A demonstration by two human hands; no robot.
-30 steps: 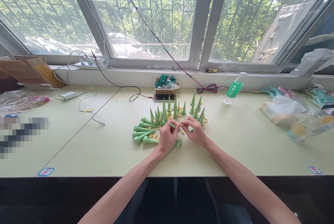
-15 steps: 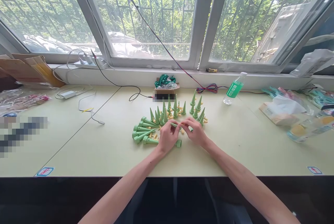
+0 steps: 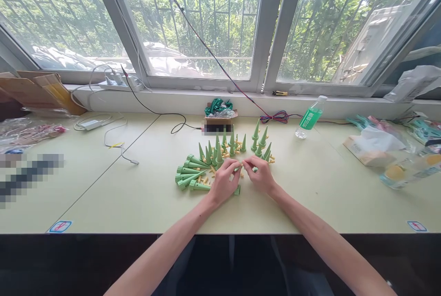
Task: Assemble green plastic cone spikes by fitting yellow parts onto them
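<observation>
My left hand (image 3: 223,183) is closed around a green cone spike, mostly hidden by the fingers. Thumb and forefinger of my right hand (image 3: 260,176) pinch a small yellowish peg, barely visible where the fingertips of both hands nearly meet. Left of the hands, several green spikes (image 3: 190,172) lie on their sides with ribbed caps outward. Behind them more green spikes (image 3: 219,156) stand upright, with small yellow pegs (image 3: 206,180) scattered among them. Another upright group (image 3: 262,139) is just beyond my right hand. A green cap (image 3: 237,190) shows beside my left wrist.
At the back of the table stands a small box (image 3: 220,114) with green material. A water bottle (image 3: 309,117) and a tissue box (image 3: 365,151) are to the right. Cables (image 3: 120,146) lie at left, and a bundled wire (image 3: 275,116) lies by the sill.
The green spike in my left hand has become mostly hidden as the fingers turned. Both hands have shifted slightly right, with their fingertips still close together.
</observation>
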